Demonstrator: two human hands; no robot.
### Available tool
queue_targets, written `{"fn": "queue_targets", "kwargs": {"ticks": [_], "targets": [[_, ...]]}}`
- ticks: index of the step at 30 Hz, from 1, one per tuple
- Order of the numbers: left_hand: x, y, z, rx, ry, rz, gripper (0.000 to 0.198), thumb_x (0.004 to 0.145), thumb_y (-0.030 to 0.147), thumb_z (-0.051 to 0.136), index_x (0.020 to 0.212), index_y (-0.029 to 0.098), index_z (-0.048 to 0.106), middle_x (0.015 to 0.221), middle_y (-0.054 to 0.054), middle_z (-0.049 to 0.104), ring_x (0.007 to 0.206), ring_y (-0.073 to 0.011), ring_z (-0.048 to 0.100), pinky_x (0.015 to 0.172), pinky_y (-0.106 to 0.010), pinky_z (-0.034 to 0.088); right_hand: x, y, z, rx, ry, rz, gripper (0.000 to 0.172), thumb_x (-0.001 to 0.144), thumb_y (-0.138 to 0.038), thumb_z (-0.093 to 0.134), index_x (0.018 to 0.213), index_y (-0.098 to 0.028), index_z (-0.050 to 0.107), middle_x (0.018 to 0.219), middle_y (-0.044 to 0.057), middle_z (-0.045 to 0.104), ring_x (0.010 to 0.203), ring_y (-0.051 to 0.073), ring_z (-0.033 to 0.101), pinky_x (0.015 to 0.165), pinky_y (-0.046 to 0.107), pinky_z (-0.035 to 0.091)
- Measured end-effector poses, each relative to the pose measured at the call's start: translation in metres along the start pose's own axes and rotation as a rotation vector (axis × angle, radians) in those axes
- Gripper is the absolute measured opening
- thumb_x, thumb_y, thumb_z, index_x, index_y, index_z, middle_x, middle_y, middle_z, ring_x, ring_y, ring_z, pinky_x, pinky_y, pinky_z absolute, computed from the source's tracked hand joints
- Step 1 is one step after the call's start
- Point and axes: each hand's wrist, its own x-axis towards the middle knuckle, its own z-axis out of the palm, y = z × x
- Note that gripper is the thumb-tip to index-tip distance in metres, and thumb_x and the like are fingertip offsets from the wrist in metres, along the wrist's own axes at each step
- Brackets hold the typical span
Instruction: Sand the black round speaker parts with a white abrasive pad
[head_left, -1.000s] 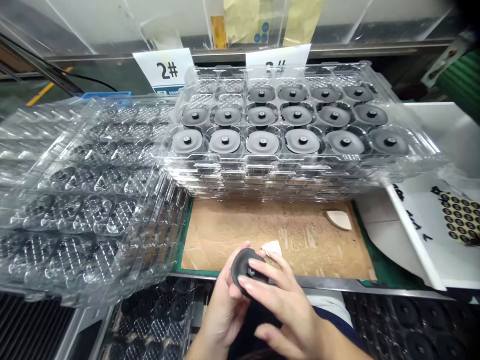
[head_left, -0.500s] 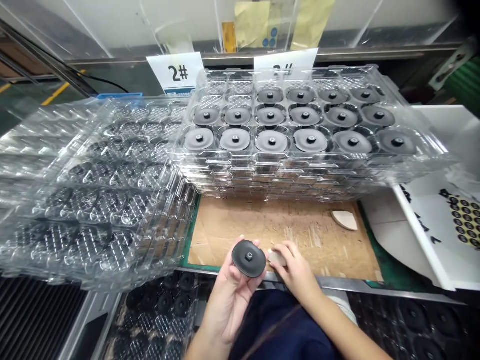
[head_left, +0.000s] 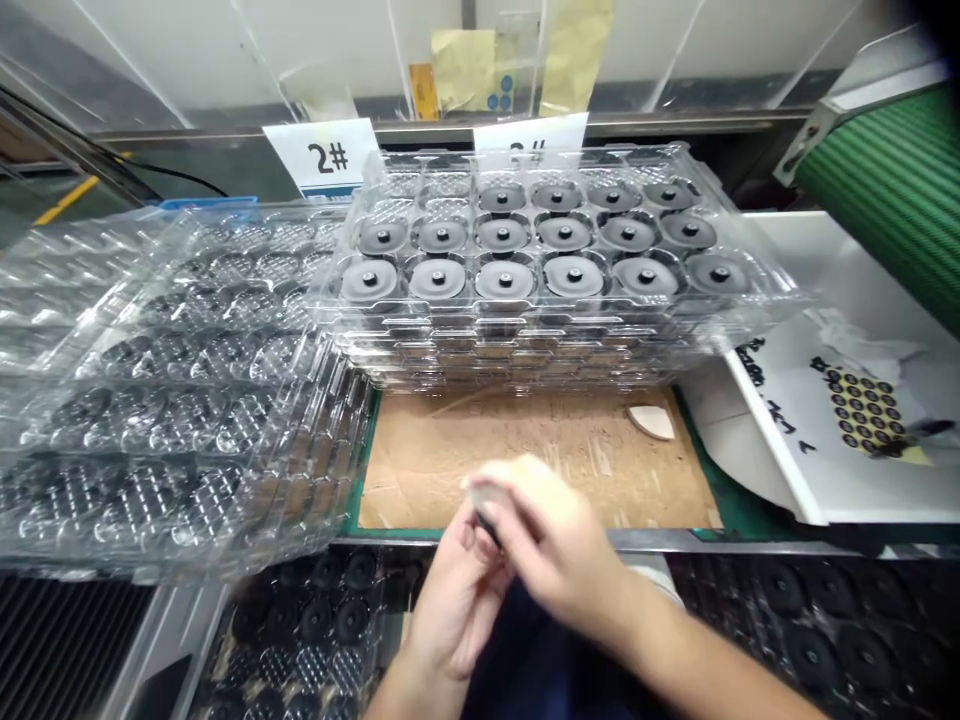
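Observation:
My left hand [head_left: 457, 595] holds a black oval disc-shaped part [head_left: 489, 528] in front of my body. Only a sliver of its dark edge shows now, since my right hand covers most of it. My right hand [head_left: 555, 525] is closed on a small pale grey-beige piece [head_left: 486, 493], pressed or held against the part. That piece is partly hidden and blurred, so its exact kind is unclear. Both hands are close together above the near edge of a cardboard sheet [head_left: 517, 450]. On the sheet's right side lies a pale wedge-shaped piece [head_left: 652, 421].
Stacked clear plastic trays [head_left: 525, 320] with black oval parts stand behind the cardboard. More clear trays [head_left: 187, 390] are stacked at left. At right sit a white bin [head_left: 776, 440] with a sheet of round black stickers [head_left: 862, 410], and a green conveyor belt [head_left: 892, 180].
My right hand has moved left onto the black part, bringing the pale piece against it. The part has tilted so its face no longer shows. The view has shifted slightly right.

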Motion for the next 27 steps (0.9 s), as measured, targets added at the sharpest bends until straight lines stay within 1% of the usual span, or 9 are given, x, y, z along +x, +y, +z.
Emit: {"fn": "queue_targets", "kwargs": {"ticks": [4,8,9,13,18,20,23,25,27], "targets": [[-0.003,-0.002,0.004,0.053,0.032,-0.004,0.052,0.061,0.036,0.078,0.11,0.022,0.065,0.113,-0.01,0.067,0.1,-0.0238,0.063,0.08,-0.028,0.053,0.003,-0.017,-0.006,0.019,-0.29,0.016,0.018,0.089,-0.01,0.046,0.094,-0.018,0.062,0.083,0.001,0.063,0.075,0.011,0.058,0.069,0.02,0.046],[-0.003,-0.003,0.012,0.067,0.011,-0.044,0.053,0.058,0.031,0.081,0.109,0.022,0.066,0.104,-0.008,0.07,0.099,-0.0236,0.063,0.088,-0.032,0.051,0.001,-0.014,-0.006,-0.02,-0.011,-0.039,0.022,0.091,-0.014,0.042,0.104,-0.013,0.06,0.091,0.007,0.063,0.084,0.014,0.059,0.077,0.026,0.047],[-0.003,-0.002,0.014,0.072,-0.003,-0.054,0.054,0.058,0.03,0.082,0.109,0.023,0.065,0.105,-0.008,0.07,0.101,-0.0239,0.062,0.09,-0.032,0.049,-0.002,-0.014,-0.008,-0.007,0.0,-0.054,0.024,0.091,-0.014,0.041,0.106,-0.012,0.059,0.093,0.008,0.063,0.085,0.015,0.059,0.077,0.026,0.047],[-0.003,0.003,0.023,0.091,-0.005,-0.057,0.056,0.052,0.029,0.085,0.105,0.023,0.067,0.105,-0.006,0.069,0.099,-0.023,0.062,0.085,-0.027,0.05,-0.01,-0.019,-0.019,0.084,-0.244,0.012,0.02,0.088,-0.009,0.046,0.098,-0.015,0.062,0.085,0.003,0.064,0.076,0.011,0.058,0.069,0.019,0.047],[0.0,0.001,0.037,0.118,-0.015,-0.117,0.046,0.053,0.027,0.084,0.097,0.021,0.071,0.097,-0.006,0.072,0.093,-0.021,0.064,0.082,-0.026,0.051,-0.003,-0.017,-0.023,0.021,-0.003,-0.056,0.023,0.089,-0.011,0.044,0.105,-0.01,0.06,0.089,0.008,0.063,0.082,0.014,0.059,0.076,0.024,0.047],[0.001,0.001,0.037,0.091,-0.029,-0.114,0.045,0.052,0.023,0.085,0.095,0.023,0.071,0.1,-0.004,0.072,0.094,-0.0192,0.064,0.082,-0.023,0.05,-0.007,-0.017,-0.03,0.064,-0.091,-0.069,0.022,0.088,-0.009,0.046,0.104,-0.011,0.061,0.087,0.006,0.064,0.079,0.013,0.059,0.072,0.021,0.047],[0.0,0.0,0.034,0.029,-0.048,-0.144,0.054,0.045,0.024,0.088,0.096,0.025,0.071,0.101,-0.004,0.072,0.091,-0.0175,0.065,0.079,-0.021,0.05,-0.02,-0.017,-0.048,0.052,-0.246,0.058,0.02,0.085,-0.007,0.051,0.097,-0.018,0.063,0.08,0.0,0.064,0.07,0.008,0.058,0.064,0.015,0.045],[0.0,-0.003,0.034,-0.001,-0.067,-0.17,0.062,0.041,0.027,0.089,0.099,0.023,0.07,0.101,-0.004,0.072,0.091,-0.0172,0.065,0.079,-0.02,0.05,-0.025,-0.017,-0.058,-0.065,-0.182,0.119,0.02,0.086,-0.007,0.051,0.098,-0.019,0.062,0.079,-0.001,0.064,0.068,0.008,0.058,0.062,0.016,0.044],[0.001,-0.006,0.04,0.022,-0.071,-0.197,0.061,0.046,0.026,0.088,0.103,0.022,0.068,0.1,-0.004,0.071,0.092,-0.0166,0.064,0.081,-0.02,0.049,-0.021,-0.014,-0.061,-0.224,-0.066,0.036,0.021,0.089,-0.01,0.048,0.104,-0.018,0.062,0.081,0.002,0.065,0.07,0.012,0.057,0.065,0.023,0.044]]}}
